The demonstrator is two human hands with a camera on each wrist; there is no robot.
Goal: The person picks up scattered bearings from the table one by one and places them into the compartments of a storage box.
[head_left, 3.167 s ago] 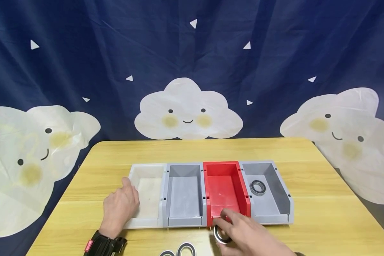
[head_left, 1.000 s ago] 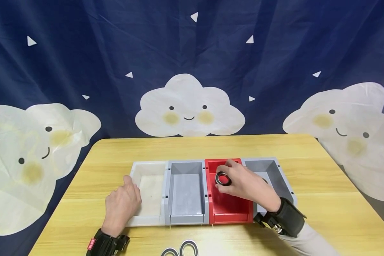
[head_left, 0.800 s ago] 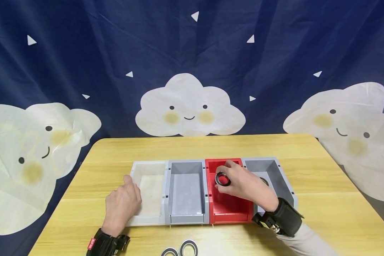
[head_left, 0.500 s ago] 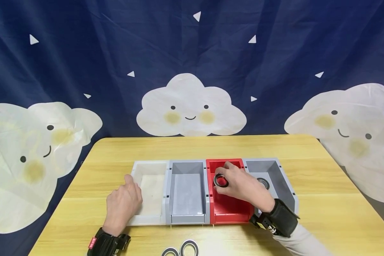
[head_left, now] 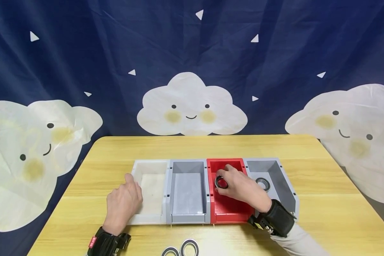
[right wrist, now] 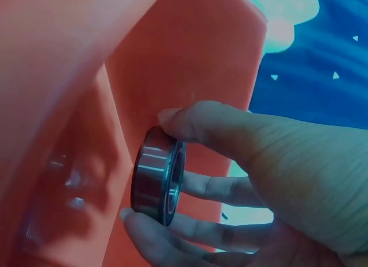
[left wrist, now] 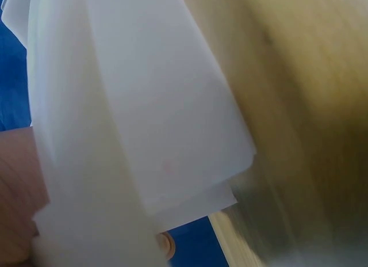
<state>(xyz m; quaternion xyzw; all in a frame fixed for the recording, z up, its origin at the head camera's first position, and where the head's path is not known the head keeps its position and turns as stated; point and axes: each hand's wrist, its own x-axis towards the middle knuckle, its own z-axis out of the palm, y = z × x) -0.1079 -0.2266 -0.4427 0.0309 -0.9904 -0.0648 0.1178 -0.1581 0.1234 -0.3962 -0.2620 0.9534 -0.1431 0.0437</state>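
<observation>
My right hand (head_left: pixel 241 186) reaches into the red bin (head_left: pixel 232 217) and pinches a ball bearing (right wrist: pixel 154 178) between thumb and fingertips. In the right wrist view the bearing is tilted on edge, close to the red floor; whether it touches is unclear. My left hand (head_left: pixel 123 202) grips the left wall of the white bin (head_left: pixel 152 192), its fingertips mostly hidden. Another bearing (head_left: pixel 262 184) lies in the right grey bin (head_left: pixel 275 177).
Between the white and red bins stands another grey bin (head_left: pixel 188 192). Two bearings, a fuller one (head_left: pixel 190 248) and one cut by the frame (head_left: pixel 170 251), lie at the front of the wooden table (head_left: pixel 326 199). A dark blue curtain (head_left: pixel 166 39) hangs behind.
My right hand has carried the bearing from the red bin's front edge into the bin, then slightly lower. The left hand keeps its place on the white bin.
</observation>
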